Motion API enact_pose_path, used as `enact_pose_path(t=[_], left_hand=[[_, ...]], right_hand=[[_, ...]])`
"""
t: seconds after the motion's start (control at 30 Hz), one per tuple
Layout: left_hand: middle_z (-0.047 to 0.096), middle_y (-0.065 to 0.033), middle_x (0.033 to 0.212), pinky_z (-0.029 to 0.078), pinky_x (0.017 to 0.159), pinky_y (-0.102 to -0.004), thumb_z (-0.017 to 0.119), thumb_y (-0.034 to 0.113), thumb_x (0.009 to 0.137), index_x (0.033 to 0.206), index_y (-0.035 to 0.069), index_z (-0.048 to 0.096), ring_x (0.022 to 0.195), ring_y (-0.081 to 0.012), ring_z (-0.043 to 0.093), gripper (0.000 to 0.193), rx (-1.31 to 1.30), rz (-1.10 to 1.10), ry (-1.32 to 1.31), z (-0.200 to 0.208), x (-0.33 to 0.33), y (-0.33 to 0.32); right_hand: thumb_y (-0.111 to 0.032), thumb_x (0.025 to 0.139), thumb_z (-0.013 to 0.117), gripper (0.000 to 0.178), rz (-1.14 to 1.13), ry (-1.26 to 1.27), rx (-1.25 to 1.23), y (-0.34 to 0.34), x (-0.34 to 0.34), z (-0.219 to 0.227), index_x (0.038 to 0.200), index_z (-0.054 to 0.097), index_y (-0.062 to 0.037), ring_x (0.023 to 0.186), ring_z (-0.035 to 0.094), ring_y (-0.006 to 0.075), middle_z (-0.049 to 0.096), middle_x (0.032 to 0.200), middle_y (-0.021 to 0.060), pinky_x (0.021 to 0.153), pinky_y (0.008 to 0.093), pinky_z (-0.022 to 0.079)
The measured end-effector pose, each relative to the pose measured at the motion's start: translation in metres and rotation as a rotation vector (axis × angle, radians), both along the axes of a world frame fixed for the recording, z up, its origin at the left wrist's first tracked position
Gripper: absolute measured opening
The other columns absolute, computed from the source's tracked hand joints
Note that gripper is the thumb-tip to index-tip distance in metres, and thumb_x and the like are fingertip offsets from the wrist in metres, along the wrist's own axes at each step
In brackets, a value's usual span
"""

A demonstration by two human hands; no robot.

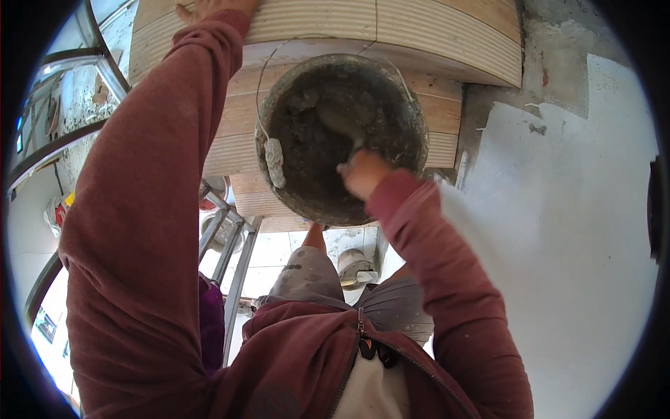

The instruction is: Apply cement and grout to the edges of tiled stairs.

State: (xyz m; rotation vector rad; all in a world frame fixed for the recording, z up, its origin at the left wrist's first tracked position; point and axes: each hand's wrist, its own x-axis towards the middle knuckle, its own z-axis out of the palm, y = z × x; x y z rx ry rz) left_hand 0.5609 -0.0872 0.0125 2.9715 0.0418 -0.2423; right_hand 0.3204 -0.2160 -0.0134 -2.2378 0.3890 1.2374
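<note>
A round bucket (307, 201) sat on the tiled steps (307, 21), directly in front of the person. Dark grey, lumpy mortar (300, 105) lined its inside and lay in the bottom. The right hand (366, 174) was inside the rim, fingers closed around the handle of what looked like a trowel; its blade (340, 123) was a blur against the mortar. The left hand (220, 5) was at a higher step, thumb out to the side; the upper edge cut off the fingers, so whether it gripped anything could not be told.

The bucket's thin wire handle (262, 80) stood up at the left, its grip (274, 162) crusted pale grey and hanging against the rim. Lower down, near the person's legs, another bucket (354, 267) stood on the floor, its contents too small to make out. A metal railing (241, 293) ran along the left, bounding the space on that side. The steps had wood-coloured tiles with ribbed bands. To the right, the wall (558, 188) was smooth and whitish, with rough grey patches above.
</note>
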Motion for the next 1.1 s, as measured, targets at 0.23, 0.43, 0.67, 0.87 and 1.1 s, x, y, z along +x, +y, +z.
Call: enact_pose_path(t=[0.23, 0.43, 0.67, 0.87, 1.1], left_hand=[[0.021, -0.0069, 0.138, 0.006, 0.097, -0.0568, 0.041, 0.072, 0.064, 0.129, 0.028, 0.03, 0.128, -0.0242, 0.012, 0.079, 0.055, -0.105, -0.375, -0.062, 0.015, 0.026], [0.02, -0.0067, 0.138, 0.006, 0.097, -0.0564, 0.041, 0.072, 0.065, 0.13, 0.029, 0.029, 0.128, -0.0253, 0.012, 0.078, 0.094, -0.129, -0.387, -0.053, 0.019, 0.027], [0.008, -0.0051, 0.142, -0.002, 0.103, -0.0452, 0.042, 0.061, 0.074, 0.134, 0.023, 0.018, 0.131, -0.0228, 0.002, 0.075, 0.0, 0.018, 0.016, 0.004, 0.0, 0.001], [0.007, -0.0045, 0.142, -0.002, 0.103, -0.045, 0.04, 0.062, 0.074, 0.134, 0.023, 0.017, 0.131, -0.0224, 0.001, 0.075, 0.013, 0.013, 0.021, 0.006, 0.0, 0.005], [0.007, -0.0043, 0.142, -0.002, 0.104, -0.0449, 0.039, 0.063, 0.074, 0.134, 0.023, 0.017, 0.131, -0.0224, 0.001, 0.075, 0.001, 0.012, 0.023, 0.0, -0.002, 0.003]], right_hand=[[-0.018, 0.074, 0.05, 0.027, 0.594, 0.113, 0.237, -0.029, -0.03, 0.026, 0.081, 0.06, 0.0056, 0.081, 0.057, 0.0372, 0.057, 0.083, 0.0265, 0.074, 0.0418, 0.045], [-0.015, 0.069, 0.053, 0.023, 0.111, 0.074, 0.043, -0.026, 0.027, 0.04, 0.076, 0.058, 0.0068, 0.079, 0.058, 0.0361, 0.057, 0.081, 0.0267, 0.068, 0.0407, 0.047], [-0.011, 0.075, 0.048, 0.022, 0.428, -0.087, -0.09, -0.012, -0.051, 0.037, 0.09, 0.055, 0.0025, 0.075, 0.06, 0.0323, 0.059, 0.081, 0.0222, 0.064, 0.0398, 0.048], [-0.012, 0.073, 0.049, 0.026, 0.566, -0.447, -0.473, -0.055, -0.042, 0.073, 0.097, 0.056, -0.0118, 0.072, 0.058, 0.0226, 0.054, 0.077, 0.0067, 0.059, 0.0354, 0.046], [-0.012, 0.07, 0.05, 0.029, 0.606, -0.629, -0.438, -0.036, -0.043, 0.034, 0.099, 0.057, -0.0155, 0.078, 0.052, 0.0182, 0.051, 0.078, 0.0024, 0.068, 0.0326, 0.039]])
